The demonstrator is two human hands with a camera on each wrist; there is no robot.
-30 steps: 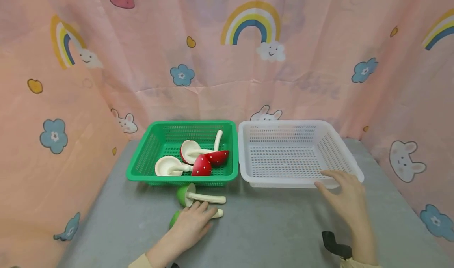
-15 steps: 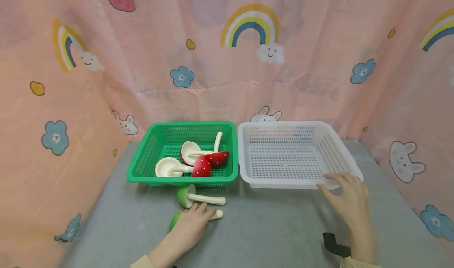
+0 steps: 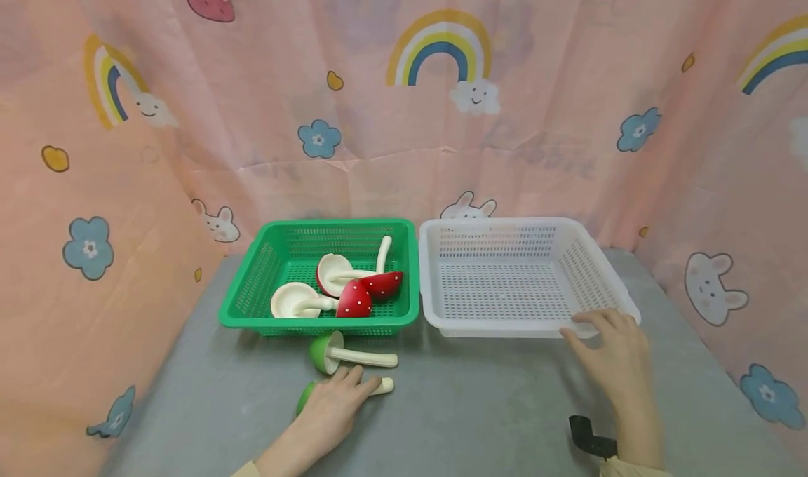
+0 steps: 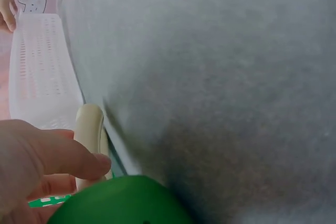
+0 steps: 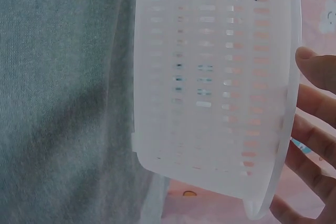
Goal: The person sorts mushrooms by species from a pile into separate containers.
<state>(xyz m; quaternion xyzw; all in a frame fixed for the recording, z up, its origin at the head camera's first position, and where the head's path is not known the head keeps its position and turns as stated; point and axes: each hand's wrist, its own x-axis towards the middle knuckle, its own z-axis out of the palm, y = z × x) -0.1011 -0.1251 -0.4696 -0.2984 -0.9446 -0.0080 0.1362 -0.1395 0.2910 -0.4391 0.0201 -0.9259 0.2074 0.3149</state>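
My left hand is over the nearer green mushroom, which lies on the grey table. In the left wrist view, thumb and fingers pinch its cream stem, and its green cap fills the bottom of that view. Just behind it lies a second green mushroom, stem pointing right. My right hand is at the front right corner of the white basket. Its fingers are spread along the rim without curling round it; whether they touch it is unclear.
A green basket, left of the white one, holds several red mushrooms with white dots. Both baskets stand side by side in front of a pink patterned curtain. A black strap piece sits by my right wrist.
The head view has shifted slightly, so the scene sits a little lower and to the left. Both hands keep nearly the same places, and the mushrooms stay where they were.
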